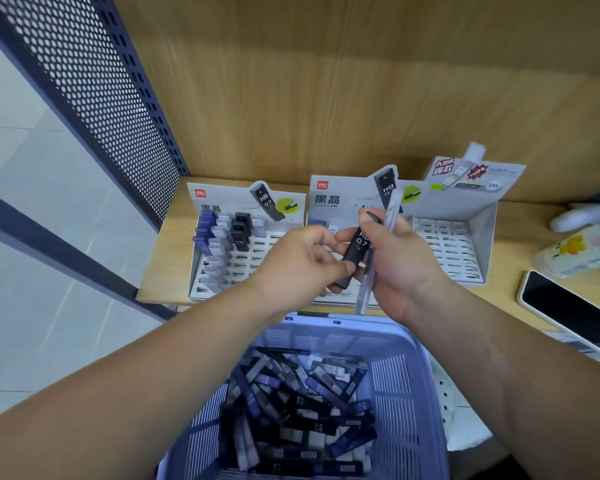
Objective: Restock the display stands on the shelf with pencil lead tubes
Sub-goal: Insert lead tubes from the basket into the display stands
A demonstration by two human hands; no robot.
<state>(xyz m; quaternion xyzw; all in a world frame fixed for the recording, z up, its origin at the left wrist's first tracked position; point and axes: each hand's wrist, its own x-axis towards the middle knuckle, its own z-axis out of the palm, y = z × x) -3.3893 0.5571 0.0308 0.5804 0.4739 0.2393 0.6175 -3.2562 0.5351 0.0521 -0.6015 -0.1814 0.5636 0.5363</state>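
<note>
Over the middle stand point(340, 199) on the shelf point(163, 271), the right hand point(402, 265) curls its fingers point(369, 216) around clear tubes point(392, 209) as a ready supply, while the left hand point(302, 261) pinches the black tube point(357, 252) among them, probably to draw it out for a slot.

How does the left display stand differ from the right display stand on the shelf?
The left display stand holds purple and black tubes in its left columns; the right display stand shows only bare slots. The left stand's header pictures a black HB 0.7 tube; the right one's pictures a clear tube. Both are pale slotted stands on the shelf.
</note>
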